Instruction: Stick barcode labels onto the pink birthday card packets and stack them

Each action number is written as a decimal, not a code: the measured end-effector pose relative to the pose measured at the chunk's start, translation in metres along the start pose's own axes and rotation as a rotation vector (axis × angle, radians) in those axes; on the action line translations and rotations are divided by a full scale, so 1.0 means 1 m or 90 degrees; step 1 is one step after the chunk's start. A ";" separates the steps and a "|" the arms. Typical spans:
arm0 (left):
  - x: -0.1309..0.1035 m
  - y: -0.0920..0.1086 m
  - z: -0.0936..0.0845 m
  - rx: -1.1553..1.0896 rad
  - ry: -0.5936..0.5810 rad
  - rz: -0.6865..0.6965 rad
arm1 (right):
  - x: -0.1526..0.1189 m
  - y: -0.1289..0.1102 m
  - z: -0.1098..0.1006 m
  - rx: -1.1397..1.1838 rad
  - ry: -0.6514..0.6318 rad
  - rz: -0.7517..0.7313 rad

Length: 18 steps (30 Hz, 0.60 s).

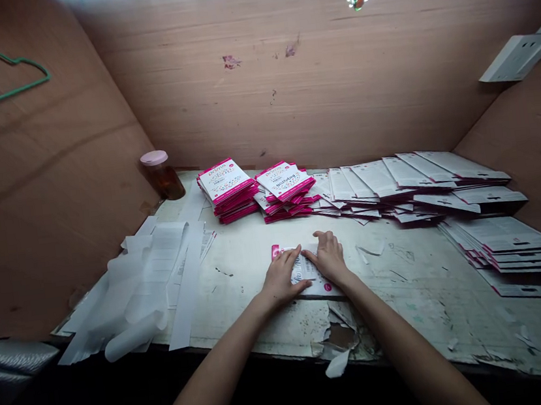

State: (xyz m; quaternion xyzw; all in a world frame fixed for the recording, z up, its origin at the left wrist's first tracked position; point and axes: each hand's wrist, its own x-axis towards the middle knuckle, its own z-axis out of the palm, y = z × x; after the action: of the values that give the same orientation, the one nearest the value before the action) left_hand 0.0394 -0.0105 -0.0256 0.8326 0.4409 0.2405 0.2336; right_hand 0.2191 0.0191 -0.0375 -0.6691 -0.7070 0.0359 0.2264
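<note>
The 2 hands, left [284, 278] and right [327, 258], press loosely open on 1 pink-and-white packet [304, 270].

So the worn table [400, 298] has loose papers [136, 278] at left, pink-and-white packets [226, 185] mid-frame, and more fanned out right [408, 179].

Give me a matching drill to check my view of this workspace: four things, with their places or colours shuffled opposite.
Things:
1. Lidded jar
2. Hanger
3. Left hand
4. Beaded loop

Places or colours:
A. Touching the card
B. Hanging at the picture's top edge
C. At the table's far left corner
D. Green

Pairs: 1-C, 2-D, 3-A, 4-B
</note>
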 end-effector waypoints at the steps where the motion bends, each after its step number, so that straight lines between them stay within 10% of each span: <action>1: -0.001 0.001 -0.001 0.009 -0.008 0.001 | -0.001 0.000 -0.002 -0.030 -0.002 -0.005; 12: 0.061 0.010 -0.035 0.180 -0.168 -0.091 | -0.105 0.048 -0.023 -0.038 0.119 0.031; 18: 0.087 -0.003 -0.071 -0.177 -0.208 -0.195 | -0.108 0.068 -0.007 0.056 0.268 0.022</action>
State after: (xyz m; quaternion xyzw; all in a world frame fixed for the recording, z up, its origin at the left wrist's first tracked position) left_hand 0.0375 0.0769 0.0444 0.7438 0.4810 0.1233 0.4473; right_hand 0.2852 -0.0801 -0.0844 -0.6633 -0.6302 -0.0701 0.3973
